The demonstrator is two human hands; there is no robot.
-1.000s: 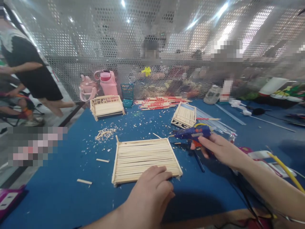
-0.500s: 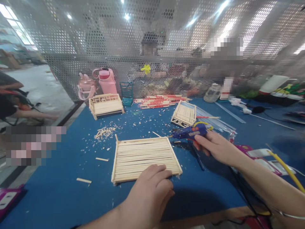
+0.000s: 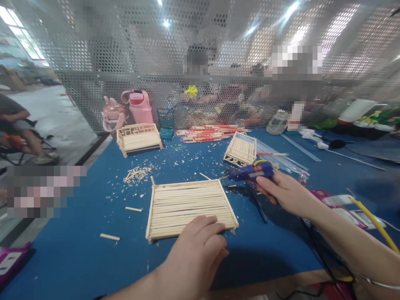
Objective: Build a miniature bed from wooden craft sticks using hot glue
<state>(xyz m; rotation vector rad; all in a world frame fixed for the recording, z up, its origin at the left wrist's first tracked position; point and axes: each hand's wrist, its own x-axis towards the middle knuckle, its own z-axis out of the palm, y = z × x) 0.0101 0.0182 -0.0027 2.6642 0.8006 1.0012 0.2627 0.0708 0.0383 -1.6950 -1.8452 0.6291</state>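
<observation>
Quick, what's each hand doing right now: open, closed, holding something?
Left hand: open, fingers bent, resting on the near edge of the wooden stick panel.
Right hand: closed around the blue glue gun.

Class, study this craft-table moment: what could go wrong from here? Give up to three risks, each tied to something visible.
1. The glue gun in the right hand aims at the stick panel; glue might drip onto the blue table cover.
2. The left hand presses the panel's near edge; a nearing nozzle could burn it.
3. The black cord beside the right forearm could snag.
</observation>
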